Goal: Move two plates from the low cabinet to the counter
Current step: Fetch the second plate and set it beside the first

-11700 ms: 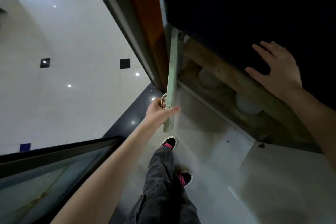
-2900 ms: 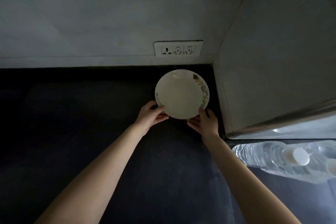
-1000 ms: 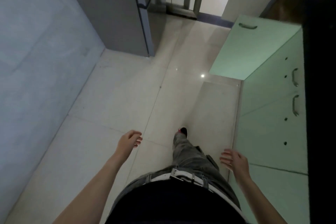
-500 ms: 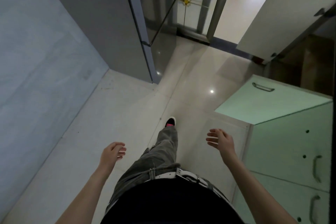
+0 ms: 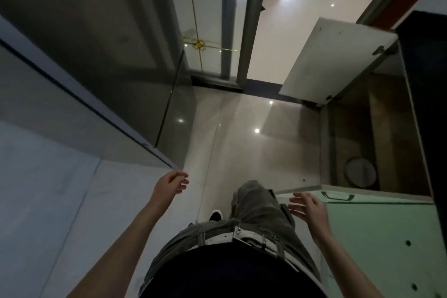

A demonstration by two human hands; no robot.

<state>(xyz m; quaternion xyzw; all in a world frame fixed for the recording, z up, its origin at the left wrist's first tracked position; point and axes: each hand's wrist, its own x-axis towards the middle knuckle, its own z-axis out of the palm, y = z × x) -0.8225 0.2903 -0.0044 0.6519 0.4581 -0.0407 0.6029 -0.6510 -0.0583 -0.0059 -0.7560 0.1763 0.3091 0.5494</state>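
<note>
I look down at the floor beside the open low cabinet [image 5: 387, 128] at the right. A round pale plate [image 5: 360, 173] lies on a wooden shelf inside it, in shadow. My left hand [image 5: 170, 185] hangs over the floor tiles, fingers loosely curled and holding nothing. My right hand [image 5: 307, 207] is open with fingers spread, just above the edge of the near green door [image 5: 377, 220], well short of the plate. The dark counter edge [image 5: 425, 104] runs along the far right.
Two cabinet doors stand open into the aisle: a white-backed one [image 5: 331, 60] farther ahead and the green one with a metal handle [image 5: 337, 196] by my right hand. A grey appliance [image 5: 72, 68] fills the left. Glossy floor tiles [image 5: 242, 147] run ahead between them.
I have walked forward along the cabinets; the open cabinet and the plate inside have come into view. Both hands stay empty, the right one now over the green door's edge.
</note>
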